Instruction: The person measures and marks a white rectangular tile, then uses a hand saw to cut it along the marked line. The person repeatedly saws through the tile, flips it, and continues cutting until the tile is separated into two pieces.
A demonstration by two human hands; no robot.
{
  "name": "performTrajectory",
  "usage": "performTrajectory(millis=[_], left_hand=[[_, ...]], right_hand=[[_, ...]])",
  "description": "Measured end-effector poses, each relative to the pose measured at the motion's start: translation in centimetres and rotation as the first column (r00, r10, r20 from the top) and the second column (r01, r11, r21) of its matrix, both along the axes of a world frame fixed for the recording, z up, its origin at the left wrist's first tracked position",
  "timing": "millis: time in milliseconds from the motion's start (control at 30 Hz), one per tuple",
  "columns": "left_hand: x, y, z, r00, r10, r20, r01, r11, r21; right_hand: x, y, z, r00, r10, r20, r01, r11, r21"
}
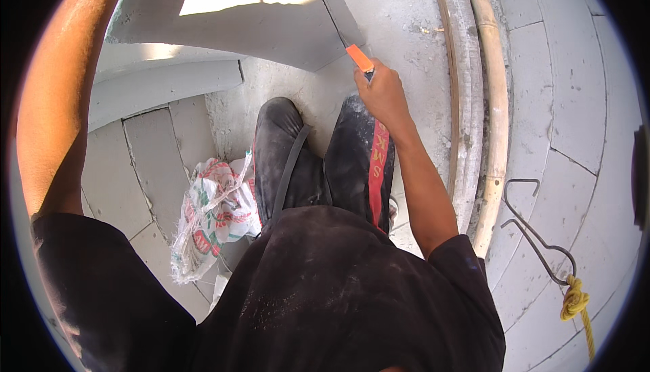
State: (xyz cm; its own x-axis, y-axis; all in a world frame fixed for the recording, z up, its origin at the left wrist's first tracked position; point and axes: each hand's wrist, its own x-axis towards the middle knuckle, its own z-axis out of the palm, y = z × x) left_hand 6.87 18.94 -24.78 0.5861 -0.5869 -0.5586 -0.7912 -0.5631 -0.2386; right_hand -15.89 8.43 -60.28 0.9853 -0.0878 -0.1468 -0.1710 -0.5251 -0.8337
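My right hand (384, 92) is closed around the orange handle (359, 58) of what looks like a handsaw. From the handle, a thin dark line runs up across a large grey block (250, 30); it looks like the blade seen edge-on, at or in the block. The block is tilted, its near corner close to my knees, with bright sunlight on part of its face. My left forearm (64, 94) reaches up along the block's left side, and the hand lies beyond the top edge of the picture.
A crumpled white plastic sack (215, 209) lies left of my legs. At the right, wooden planks (464, 88) and a bamboo pole (497, 101) run lengthwise. Beyond them, a bent metal hook (538, 236) with knotted yellow rope (574, 299) is against grey blockwork (569, 101).
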Motion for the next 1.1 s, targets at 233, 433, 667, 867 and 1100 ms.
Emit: performTrajectory(millis=[233, 433, 667, 867, 1100], left_hand=[[-0.8, 1.5, -0.2, 0.999, 0.042, -0.024, -0.041, 0.998, 0.042], [7.7, 3.1, -1.8, 0.825, -0.409, -0.39, 0.35, 0.912, -0.214], [-0.1, 1.1, 1.3, 0.994, 0.099, -0.036, -0.097, 0.994, 0.052], [1.7, 0.8, 0.6, 0.998, 0.028, -0.056, -0.027, 0.999, 0.022], [1.4, 0.9, 0.2, 0.998, 0.025, -0.055, -0.023, 0.999, 0.042]], right_hand=[[-14.7, -5.7, 7.8, 0.977, 0.041, -0.207, -0.017, 0.993, 0.114], [-2.0, -1.5, -1.8, 1.0, 0.005, -0.025, -0.003, 0.997, 0.072], [-10.9, -5.7, 4.1, 0.981, 0.099, -0.169, -0.084, 0.992, 0.093], [-7.3, -4.6, -0.9, 0.989, 0.067, -0.134, -0.054, 0.994, 0.099], [-5.8, -2.5, -1.8, 0.995, 0.055, -0.08, -0.053, 0.998, 0.032]])
